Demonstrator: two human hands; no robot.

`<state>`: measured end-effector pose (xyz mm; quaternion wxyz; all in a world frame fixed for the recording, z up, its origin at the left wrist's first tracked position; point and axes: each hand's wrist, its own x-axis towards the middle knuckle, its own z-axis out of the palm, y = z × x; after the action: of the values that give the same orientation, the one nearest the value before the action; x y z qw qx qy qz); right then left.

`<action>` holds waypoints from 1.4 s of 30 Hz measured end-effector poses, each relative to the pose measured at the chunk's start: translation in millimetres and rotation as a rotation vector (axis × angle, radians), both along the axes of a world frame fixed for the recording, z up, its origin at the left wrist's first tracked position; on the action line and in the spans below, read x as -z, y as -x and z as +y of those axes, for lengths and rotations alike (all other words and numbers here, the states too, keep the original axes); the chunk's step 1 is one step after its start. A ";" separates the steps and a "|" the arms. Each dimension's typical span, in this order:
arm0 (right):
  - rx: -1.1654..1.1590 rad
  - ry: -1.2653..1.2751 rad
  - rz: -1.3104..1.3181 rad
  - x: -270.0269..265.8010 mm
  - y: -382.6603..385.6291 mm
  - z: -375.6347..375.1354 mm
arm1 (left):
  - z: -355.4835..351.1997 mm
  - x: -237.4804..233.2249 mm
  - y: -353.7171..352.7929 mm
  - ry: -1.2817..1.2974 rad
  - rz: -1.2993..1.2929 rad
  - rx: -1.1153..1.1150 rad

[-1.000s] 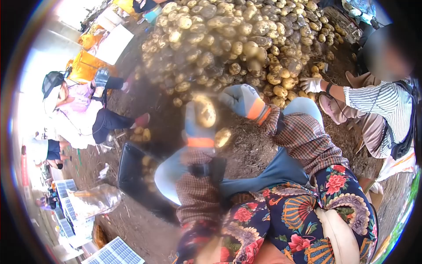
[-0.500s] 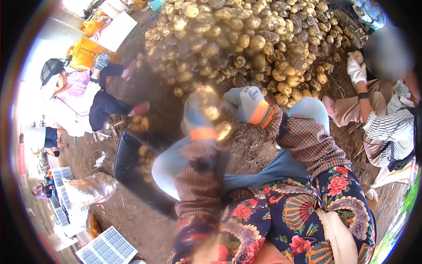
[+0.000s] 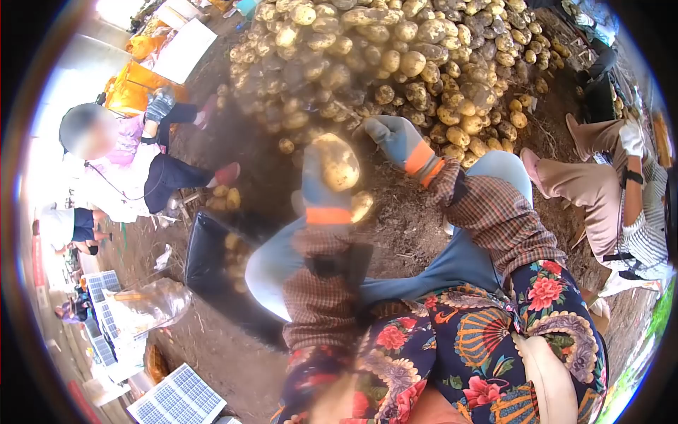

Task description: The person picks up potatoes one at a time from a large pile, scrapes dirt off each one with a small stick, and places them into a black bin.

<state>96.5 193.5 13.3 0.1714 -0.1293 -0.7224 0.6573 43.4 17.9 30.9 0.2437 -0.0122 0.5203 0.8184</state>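
Observation:
My left hand (image 3: 318, 185), in a grey-blue glove with an orange cuff, is closed around a large yellow potato (image 3: 339, 164) with brown soil patches. Just to its right, my right hand (image 3: 395, 143) wears a matching glove, its fingers curled shut. A thin, blurred shape (image 3: 345, 108) shows beyond those fingers; I cannot tell what they grip. Below the held potato, another potato (image 3: 361, 205) shows beside my left cuff. A big heap of potatoes (image 3: 417, 67) rises in front of both hands.
A black bag or crate (image 3: 212, 265) with potatoes by its opening stands left of my knee. A person (image 3: 120, 152) sits at the left, and another person (image 3: 607, 191) at the right. Printed sheets (image 3: 176, 397) and clear plastic (image 3: 152, 304) lie at the lower left.
My left hand has turned the potato upward, showing more of its face. My right hand has drawn slightly up and away from it. The person at the right has lowered a gloved hand from the heap.

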 end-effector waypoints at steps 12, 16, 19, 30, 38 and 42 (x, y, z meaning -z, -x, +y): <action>-0.270 -0.474 -0.155 -58.2 -36.4 -6.0 | -20.6 -21.6 18.1 -0.359 -0.210 0.021; -0.202 -0.615 0.101 -46.8 -35.5 -5.8 | -18.5 -19.9 12.5 -0.382 -0.161 -0.025; -0.257 -0.392 0.100 -46.7 -38.6 -15.7 | -14.3 -12.1 8.0 -0.301 -0.078 -0.050; -0.058 -0.468 -0.140 -37.1 -27.0 -29.3 | -0.5 -4.7 -8.0 -0.061 0.060 -0.143; 0.079 -0.398 -0.030 -2.1 -8.7 4.9 | -11.7 -38.3 -6.4 -0.203 -0.238 -0.198; -0.199 -0.388 0.058 -35.7 -25.3 -30.0 | -13.6 -9.7 -10.1 0.210 0.421 -0.117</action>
<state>121.9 163.5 49.0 0.1479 -0.0029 -0.8393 0.5231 53.4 4.3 40.6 0.0797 0.1031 0.6403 0.7570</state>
